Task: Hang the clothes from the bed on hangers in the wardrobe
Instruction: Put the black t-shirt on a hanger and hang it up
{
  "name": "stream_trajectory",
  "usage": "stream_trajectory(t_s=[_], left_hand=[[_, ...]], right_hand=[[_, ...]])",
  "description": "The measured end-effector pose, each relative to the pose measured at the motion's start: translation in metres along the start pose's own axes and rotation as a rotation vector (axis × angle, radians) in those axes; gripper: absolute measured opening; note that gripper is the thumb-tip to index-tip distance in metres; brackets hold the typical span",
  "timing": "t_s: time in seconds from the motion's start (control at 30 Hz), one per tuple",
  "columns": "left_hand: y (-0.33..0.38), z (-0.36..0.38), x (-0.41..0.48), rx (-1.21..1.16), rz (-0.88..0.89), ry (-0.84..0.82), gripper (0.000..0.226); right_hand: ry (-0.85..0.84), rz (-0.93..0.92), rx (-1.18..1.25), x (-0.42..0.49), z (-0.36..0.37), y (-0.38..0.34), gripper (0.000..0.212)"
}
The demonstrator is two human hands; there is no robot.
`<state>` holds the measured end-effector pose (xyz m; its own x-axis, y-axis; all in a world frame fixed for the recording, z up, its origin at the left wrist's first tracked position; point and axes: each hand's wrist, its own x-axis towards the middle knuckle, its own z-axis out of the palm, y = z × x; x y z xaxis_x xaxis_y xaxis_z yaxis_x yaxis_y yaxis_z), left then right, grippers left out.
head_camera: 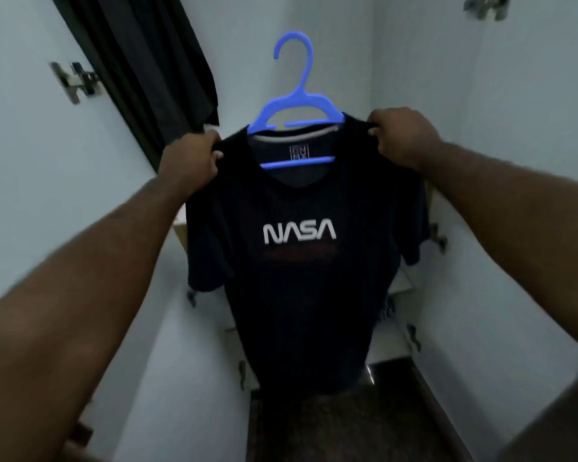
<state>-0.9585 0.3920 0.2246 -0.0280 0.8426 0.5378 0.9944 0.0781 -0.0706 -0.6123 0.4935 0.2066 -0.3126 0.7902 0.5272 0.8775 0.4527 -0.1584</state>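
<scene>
inside the white wardrobe (514,161), a black t-shirt (301,295) sits on a blue hanger (297,108); left hand (189,161) and right hand (402,136) each grip one shoulder, holding it up beside dark hanging clothes (154,61)

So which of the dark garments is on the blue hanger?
The NASA T-shirt, centre: the blue hanger pokes from its collar. The plain dark garment upper left shows none.

T-shirt (307,261): held up at the centre of the frame, fitted over the hanger (297,105).
Hanger hook: raised above the collar, upper centre.
Left hand (191,161): closed on the shoulder left of the collar.
Right hand (401,138): closed on the shoulder right of the collar.
Hanging garment (167,61): upper left, behind the left hand.
</scene>
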Motion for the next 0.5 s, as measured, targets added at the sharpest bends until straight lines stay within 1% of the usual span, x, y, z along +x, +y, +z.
stream_trajectory(t_s=[0.1,0.17,0.27,0.37,0.5], left_hand=[[-0.022,-0.001,0.048,0.052,0.009,0.034,0.025],[-0.039,-0.008,0.086,0.096,0.020,0.055,0.024],[-0.063,-0.030,0.146,0.145,0.019,0.109,0.023],[-0.090,-0.057,0.204,0.203,0.009,0.195,0.021],[-0.110,-0.090,0.259,0.322,-0.018,0.243,0.020]], right_hand=[[0.004,-0.013,0.026,0.049,0.004,-0.005,0.024],[0.039,-0.036,0.049,0.090,0.000,-0.013,0.024],[0.112,-0.057,0.096,0.157,-0.015,-0.026,0.025],[0.230,-0.078,0.165,0.225,-0.026,-0.035,0.027],[0.263,-0.094,0.189,0.299,-0.033,-0.036,0.026]])
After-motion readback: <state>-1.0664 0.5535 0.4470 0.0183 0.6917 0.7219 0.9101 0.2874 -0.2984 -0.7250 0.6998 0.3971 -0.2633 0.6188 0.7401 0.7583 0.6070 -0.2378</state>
